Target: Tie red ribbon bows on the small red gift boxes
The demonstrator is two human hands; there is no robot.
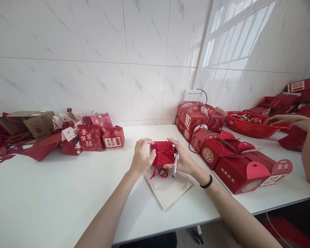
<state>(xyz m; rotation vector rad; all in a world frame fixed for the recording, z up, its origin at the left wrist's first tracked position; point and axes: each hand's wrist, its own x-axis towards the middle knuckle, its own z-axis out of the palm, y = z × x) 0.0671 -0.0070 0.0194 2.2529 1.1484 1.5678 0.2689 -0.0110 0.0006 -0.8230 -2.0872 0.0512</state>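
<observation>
Between my two hands is a small red gift box (163, 148), tied with a dark red ribbon bow (162, 155) whose ends hang down the front. My left hand (142, 155) grips the box's left side, thumb at the front. On the other side, my right hand (183, 159) closes on the box with its fingers and also carries a pen (176, 162), tip end pointing down. Beneath the box lies a lined notebook (167, 189), partly covered by it. A red braided cord loop (163, 172) hangs below the bow.
Finished-looking small boxes (113, 138) and red bags (91, 137) stand at the left. Red handled cartons (244, 170) line the right side. A co-worker's hand (286, 120) reaches over a red basin (251, 127) of wrapped sweets. A power strip (192, 94) is on the wall.
</observation>
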